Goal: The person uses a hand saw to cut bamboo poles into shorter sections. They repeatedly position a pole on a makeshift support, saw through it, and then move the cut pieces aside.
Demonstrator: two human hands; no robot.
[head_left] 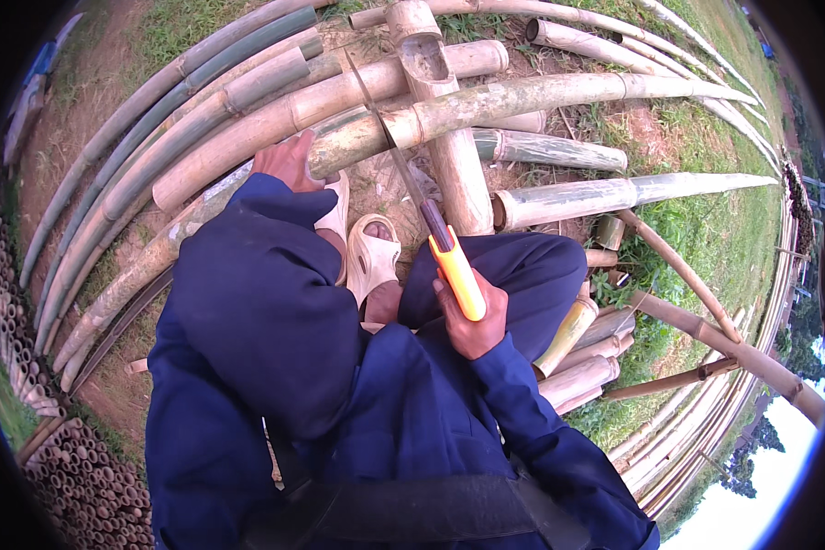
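Observation:
My right hand (475,319) is closed round the orange-yellow handle of a hand saw (405,171). The saw's long, narrow blade points away from me and lies across a mottled bamboo pole (522,99), a short way in from the pole's near-left end. My left hand (289,163) grips the pole at that end, its fingers partly hidden behind the bamboo. Under the pole lies a thick bamboo piece (463,183) with a notch cut in its upper side. I cannot tell how deep the blade sits in the pole.
Long bamboo poles (238,137) lie side by side at the left. Shorter lengths (559,199) lie at the right, near a propped bamboo frame (687,266). Cut pieces (582,371) lie beside my right knee. Stacked bamboo tubes (92,486) fill the lower left. My sandals (373,261) are close below the blade.

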